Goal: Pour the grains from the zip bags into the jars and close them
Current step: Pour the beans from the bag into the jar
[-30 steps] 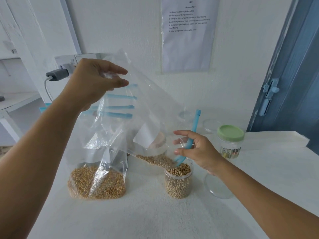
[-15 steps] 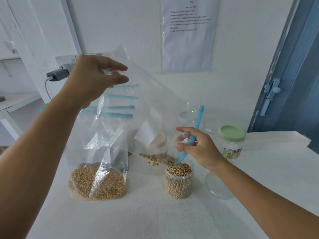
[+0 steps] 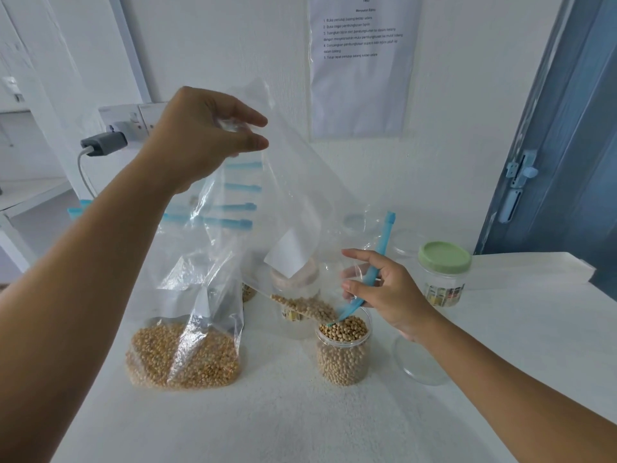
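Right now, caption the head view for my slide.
Left hand lifts the zip bag while right hand steers its blue zip mouth, soybeans sliding into the nearly full jar.

White wall (image 3: 217, 35) with taped instruction sheet (image 3: 362, 65), blue door (image 3: 567, 145) right, white table (image 3: 300, 422).

Clear zip bag (image 3: 300, 195) tilted, soybeans at mouth over nearly full open jar (image 3: 344, 352).

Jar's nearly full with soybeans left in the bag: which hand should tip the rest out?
Left. The left hand already pinches the zip bag by its raised bottom; the right hand holds its mouth at the jar.
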Motion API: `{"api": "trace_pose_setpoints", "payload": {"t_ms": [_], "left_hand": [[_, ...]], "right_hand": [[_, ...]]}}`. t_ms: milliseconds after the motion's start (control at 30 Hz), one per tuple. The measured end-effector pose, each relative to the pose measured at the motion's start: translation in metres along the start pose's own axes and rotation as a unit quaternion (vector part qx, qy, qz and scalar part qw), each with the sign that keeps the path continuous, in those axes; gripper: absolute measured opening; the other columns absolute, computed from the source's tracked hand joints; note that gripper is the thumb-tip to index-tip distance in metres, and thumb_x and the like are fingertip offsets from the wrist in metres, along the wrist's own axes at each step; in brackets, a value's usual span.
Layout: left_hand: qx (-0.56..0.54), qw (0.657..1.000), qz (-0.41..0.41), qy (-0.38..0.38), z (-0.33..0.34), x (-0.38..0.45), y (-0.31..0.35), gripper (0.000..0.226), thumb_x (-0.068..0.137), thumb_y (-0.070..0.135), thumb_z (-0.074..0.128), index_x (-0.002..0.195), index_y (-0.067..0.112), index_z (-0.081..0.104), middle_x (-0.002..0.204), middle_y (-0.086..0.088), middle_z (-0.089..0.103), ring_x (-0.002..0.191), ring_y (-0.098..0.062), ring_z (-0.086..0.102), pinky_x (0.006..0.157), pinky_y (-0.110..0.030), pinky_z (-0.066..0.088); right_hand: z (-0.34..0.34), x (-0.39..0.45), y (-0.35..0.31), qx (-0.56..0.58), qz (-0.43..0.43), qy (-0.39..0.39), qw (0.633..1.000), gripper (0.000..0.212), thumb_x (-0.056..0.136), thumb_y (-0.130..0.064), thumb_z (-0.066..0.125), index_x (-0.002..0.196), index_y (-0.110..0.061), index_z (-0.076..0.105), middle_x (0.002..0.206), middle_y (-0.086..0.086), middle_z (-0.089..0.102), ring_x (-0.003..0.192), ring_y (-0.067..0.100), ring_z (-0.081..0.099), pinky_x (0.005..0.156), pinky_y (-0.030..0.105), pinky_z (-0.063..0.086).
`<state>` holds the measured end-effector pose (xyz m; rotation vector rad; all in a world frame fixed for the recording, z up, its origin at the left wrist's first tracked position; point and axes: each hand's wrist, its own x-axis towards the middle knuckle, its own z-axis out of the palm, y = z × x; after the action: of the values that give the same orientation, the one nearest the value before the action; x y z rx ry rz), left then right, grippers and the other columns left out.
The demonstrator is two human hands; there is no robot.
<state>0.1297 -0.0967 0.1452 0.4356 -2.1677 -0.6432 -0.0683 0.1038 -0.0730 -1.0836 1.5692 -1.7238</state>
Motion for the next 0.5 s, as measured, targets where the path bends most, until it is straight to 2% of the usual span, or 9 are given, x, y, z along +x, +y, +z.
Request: {"api": "trace_pose_setpoints", "payload": {"t_ms": [133,233,333,500], "left_hand": [[0.003,1.000,0.008,-0.006,0.004,0.002,0.005,0.029,0.080,0.030,0.089,0.107,0.030,0.080,0.091,0.008,0.077,0.070,-0.005,0.068,0.080,-0.023,0.060],[-0.002,1.000,-0.001,-0.008,0.004,0.000,0.002,0.028,0.079,0.030,0.090,0.106,0.030,0.081,0.092,0.006,0.078,0.078,-0.014,0.072,0.085,-0.030,0.061],[-0.009,1.000,-0.010,-0.013,0.005,-0.005,-0.006,0.027,0.079,0.028,0.090,0.104,0.031,0.081,0.087,0.008,0.077,0.074,-0.006,0.069,0.081,-0.025,0.060],[-0.011,1.000,-0.007,-0.006,-0.005,-0.007,-0.008,0.028,0.079,0.025,0.089,0.106,0.028,0.080,0.084,0.011,0.075,0.070,-0.001,0.067,0.072,-0.014,0.055]], "right_hand": [[-0.004,-0.001,0.002,0.001,-0.003,0.016,1.000,0.047,0.092,0.002,0.074,0.128,-0.027,0.070,0.109,0.012,0.072,0.085,0.028,0.075,0.080,0.034,0.063],[-0.007,-0.001,0.003,-0.008,-0.001,0.016,1.000,0.047,0.094,0.002,0.072,0.128,-0.029,0.069,0.109,0.011,0.072,0.086,0.027,0.075,0.083,0.036,0.063],[-0.007,-0.002,0.006,-0.011,0.006,0.015,1.000,0.047,0.095,0.003,0.070,0.128,-0.030,0.070,0.110,0.011,0.072,0.088,0.028,0.075,0.086,0.037,0.063],[-0.004,-0.002,0.000,0.018,0.007,0.008,1.000,0.046,0.093,0.003,0.072,0.127,-0.027,0.070,0.109,0.016,0.072,0.081,0.027,0.072,0.079,0.035,0.063]]}}
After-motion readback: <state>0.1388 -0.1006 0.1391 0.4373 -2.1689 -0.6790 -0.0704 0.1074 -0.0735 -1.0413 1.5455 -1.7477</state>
